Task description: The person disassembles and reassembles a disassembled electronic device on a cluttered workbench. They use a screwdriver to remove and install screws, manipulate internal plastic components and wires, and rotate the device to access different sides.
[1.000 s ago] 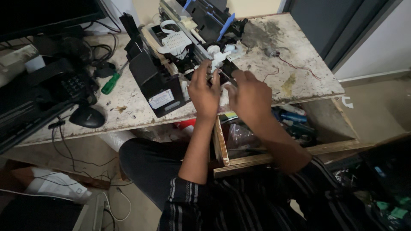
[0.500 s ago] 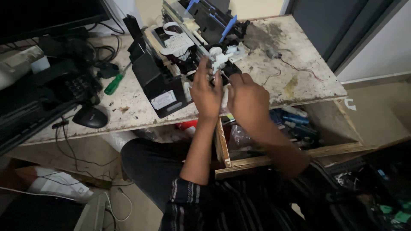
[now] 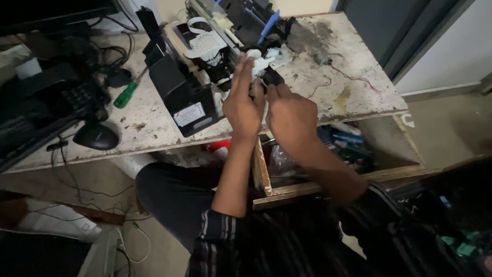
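Both hands meet just above the middle of the frame, over the front edge of a worn, stained tabletop (image 3: 353, 97). The left hand (image 3: 242, 105) is raised with its back to the camera, fingers (image 3: 241, 69) stretched upward and pressed against a small white plastic part (image 3: 260, 60) of the opened printer (image 3: 205, 56). The right hand (image 3: 289, 115) sits just beside it, knuckles up, its fingers (image 3: 271, 92) curled around a small black piece (image 3: 271, 77) just below that white part. The grip of either hand is seen from behind, so how tightly each closes cannot be told.

The printer lies stripped across the upper middle of the frame, with a black block bearing a white label (image 3: 188, 114) at its near left and a blue lever (image 3: 268, 25) at the top. A green-handled screwdriver (image 3: 127, 94) lies on the tabletop left of it, and a black mouse (image 3: 96, 136) rests near the front edge further left. A thin red wire (image 3: 353, 79) trails over the right part of the tabletop. An open wooden drawer (image 3: 328, 182) full of odds and ends shows below the hands.
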### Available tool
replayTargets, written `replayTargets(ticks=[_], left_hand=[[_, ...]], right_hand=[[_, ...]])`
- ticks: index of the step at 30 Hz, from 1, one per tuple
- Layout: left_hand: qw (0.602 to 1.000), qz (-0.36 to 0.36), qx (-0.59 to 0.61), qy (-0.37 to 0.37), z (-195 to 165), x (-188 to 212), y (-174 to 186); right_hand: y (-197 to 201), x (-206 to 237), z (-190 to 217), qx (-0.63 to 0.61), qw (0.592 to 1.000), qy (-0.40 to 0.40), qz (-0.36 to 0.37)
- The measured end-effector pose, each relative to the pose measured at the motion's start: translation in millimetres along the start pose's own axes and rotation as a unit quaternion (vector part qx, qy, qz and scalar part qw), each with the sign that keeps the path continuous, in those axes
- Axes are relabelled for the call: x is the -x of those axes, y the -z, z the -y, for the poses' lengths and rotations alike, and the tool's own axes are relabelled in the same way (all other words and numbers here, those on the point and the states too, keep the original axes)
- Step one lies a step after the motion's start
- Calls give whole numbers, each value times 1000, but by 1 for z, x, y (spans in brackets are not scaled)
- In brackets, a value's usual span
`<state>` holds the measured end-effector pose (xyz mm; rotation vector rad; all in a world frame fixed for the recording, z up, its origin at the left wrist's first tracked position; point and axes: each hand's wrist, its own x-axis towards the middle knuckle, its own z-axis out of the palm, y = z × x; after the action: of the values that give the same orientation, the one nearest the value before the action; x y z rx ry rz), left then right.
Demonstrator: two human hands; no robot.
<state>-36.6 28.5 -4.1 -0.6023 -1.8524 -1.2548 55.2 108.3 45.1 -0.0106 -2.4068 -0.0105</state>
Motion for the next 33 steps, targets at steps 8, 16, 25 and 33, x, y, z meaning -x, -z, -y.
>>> replayTargets(ticks=[8,16,25,33], left_hand=[[1000,15,-1,-6,13,1,3],[999,45,1,9,13,2,8],[999,31,-8,6,15,-1,7],[998,59,-22,25,14,3,5]], right_hand=[[-4,-4,4,-31,999,-25,23],[0,-9,3,-64,997,-37,1],[-3,-3,8,-6,1000,-6,-23],[-11,-3,1,9,998,-57,37]])
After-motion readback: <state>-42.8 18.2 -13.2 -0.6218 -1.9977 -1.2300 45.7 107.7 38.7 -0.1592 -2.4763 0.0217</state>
